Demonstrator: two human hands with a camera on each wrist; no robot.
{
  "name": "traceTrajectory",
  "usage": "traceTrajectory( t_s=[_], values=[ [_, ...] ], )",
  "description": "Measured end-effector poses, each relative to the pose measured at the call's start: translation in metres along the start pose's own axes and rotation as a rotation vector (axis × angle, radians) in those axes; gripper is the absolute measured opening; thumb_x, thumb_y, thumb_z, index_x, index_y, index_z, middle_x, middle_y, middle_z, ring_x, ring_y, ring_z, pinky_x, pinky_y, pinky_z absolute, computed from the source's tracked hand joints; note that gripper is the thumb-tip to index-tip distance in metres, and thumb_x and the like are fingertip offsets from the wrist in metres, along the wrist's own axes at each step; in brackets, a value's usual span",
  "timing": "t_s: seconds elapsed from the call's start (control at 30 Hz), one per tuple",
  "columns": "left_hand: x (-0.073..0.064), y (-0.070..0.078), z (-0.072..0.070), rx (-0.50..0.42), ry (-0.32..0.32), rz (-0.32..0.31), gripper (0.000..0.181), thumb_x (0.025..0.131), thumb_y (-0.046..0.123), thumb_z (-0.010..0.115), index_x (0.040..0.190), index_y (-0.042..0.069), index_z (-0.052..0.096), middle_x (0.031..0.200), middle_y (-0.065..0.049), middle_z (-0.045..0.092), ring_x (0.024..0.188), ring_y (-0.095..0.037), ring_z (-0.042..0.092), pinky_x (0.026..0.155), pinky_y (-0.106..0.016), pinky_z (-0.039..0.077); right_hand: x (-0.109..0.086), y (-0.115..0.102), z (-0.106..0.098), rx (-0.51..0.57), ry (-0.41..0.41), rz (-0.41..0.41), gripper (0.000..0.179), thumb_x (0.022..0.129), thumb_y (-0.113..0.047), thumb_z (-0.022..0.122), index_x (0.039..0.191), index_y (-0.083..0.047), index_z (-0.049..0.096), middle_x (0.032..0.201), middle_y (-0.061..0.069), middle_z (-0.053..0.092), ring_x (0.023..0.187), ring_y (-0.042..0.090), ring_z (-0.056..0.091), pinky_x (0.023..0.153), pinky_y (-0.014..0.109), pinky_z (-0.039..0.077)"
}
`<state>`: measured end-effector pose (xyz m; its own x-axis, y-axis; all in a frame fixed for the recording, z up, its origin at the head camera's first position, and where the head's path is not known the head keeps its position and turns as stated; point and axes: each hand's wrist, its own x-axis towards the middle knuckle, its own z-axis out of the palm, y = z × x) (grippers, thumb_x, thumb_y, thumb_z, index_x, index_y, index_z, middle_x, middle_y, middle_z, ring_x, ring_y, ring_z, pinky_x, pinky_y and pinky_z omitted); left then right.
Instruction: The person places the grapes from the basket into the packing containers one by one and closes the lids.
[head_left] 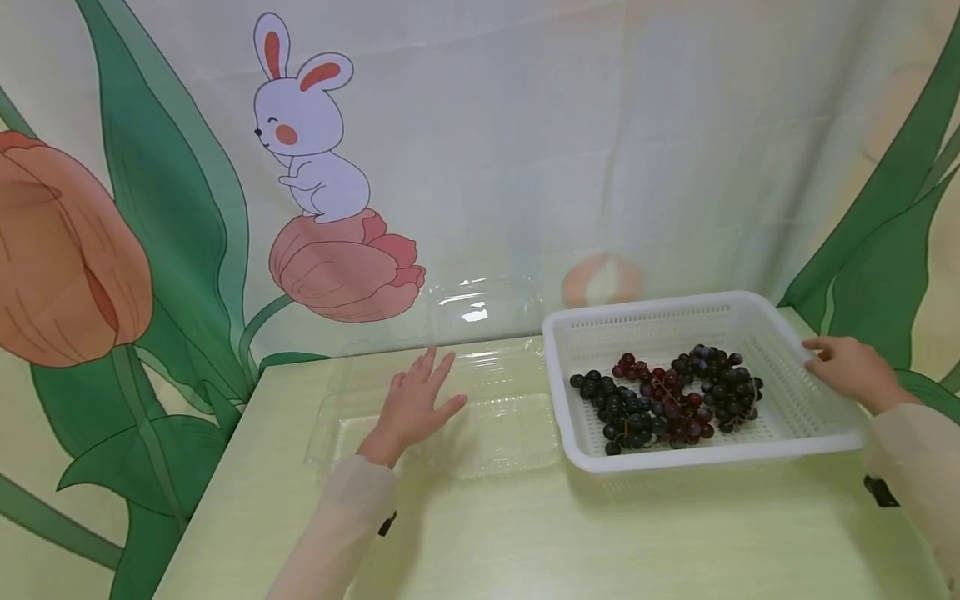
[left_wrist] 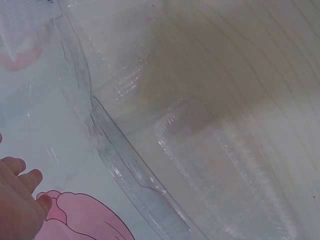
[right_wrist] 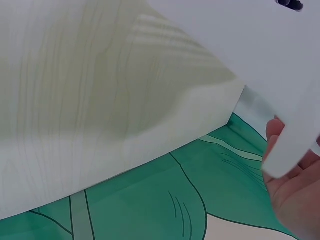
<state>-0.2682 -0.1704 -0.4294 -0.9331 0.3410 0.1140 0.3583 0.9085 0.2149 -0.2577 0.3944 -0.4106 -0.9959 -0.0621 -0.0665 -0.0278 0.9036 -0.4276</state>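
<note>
A white slatted plastic basket (head_left: 798, 408) holds several bunches of dark purple and red grapes (head_left: 660, 396). My right hand (head_left: 847, 367) grips the rim at the basket's right side; the right wrist view has the fingers (right_wrist: 274, 131) around that rim (right_wrist: 287, 155), with a shadow on the table underneath. To the left of the basket lie clear plastic clamshell boxes (head_left: 517, 429), one lid (head_left: 480, 304) standing up at the back. Over these boxes is my left hand (head_left: 412, 406), fingers spread and holding nothing. Box edges (left_wrist: 145, 175) show up close in the left wrist view.
The pale wood-grain table (head_left: 480, 542) ends at the back against a hanging cloth (head_left: 480, 167) printed with tulips and a rabbit. Its left edge slants down toward the front of the head view. Green printed leaves (right_wrist: 145, 200) show beyond the table edge in the right wrist view.
</note>
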Motion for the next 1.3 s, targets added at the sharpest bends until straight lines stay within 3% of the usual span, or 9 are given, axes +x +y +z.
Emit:
traceTrajectory(
  t_s=[0.4,0.73,1.3],
  values=[
    [0.005,0.018,0.000,-0.004,0.032,0.087,0.070,0.086,0.052,0.043,0.142,0.019,0.018,0.147,-0.014,0.015,0.133,-0.031,0.021,0.102,-0.053,0.020,-0.002,-0.005,-0.006,0.013,-0.043,0.028,0.051,0.090,-0.024,0.046,0.126,0.011,0.038,0.115,0.039,0.043,0.094,0.048,0.049,0.063,0.040,0.045],
    [0.009,0.036,0.004,0.005,-0.001,0.133,0.069,0.086,0.051,0.043,0.143,0.022,0.016,0.148,-0.011,0.015,0.133,-0.029,0.024,0.103,-0.050,0.020,-0.002,-0.008,-0.007,0.028,-0.041,0.052,0.048,0.090,-0.022,0.046,0.125,0.011,0.039,0.114,0.038,0.043,0.095,0.048,0.048,0.064,0.041,0.044],
    [0.016,0.074,0.009,-0.001,0.032,0.267,0.067,0.086,0.049,0.044,0.142,0.019,0.021,0.146,-0.010,0.023,0.131,-0.026,0.028,0.101,-0.045,0.024,0.001,-0.004,-0.005,0.033,-0.027,0.067,0.047,0.088,-0.022,0.049,0.121,0.010,0.042,0.111,0.036,0.047,0.089,0.043,0.052,0.060,0.036,0.044]
  ],
)
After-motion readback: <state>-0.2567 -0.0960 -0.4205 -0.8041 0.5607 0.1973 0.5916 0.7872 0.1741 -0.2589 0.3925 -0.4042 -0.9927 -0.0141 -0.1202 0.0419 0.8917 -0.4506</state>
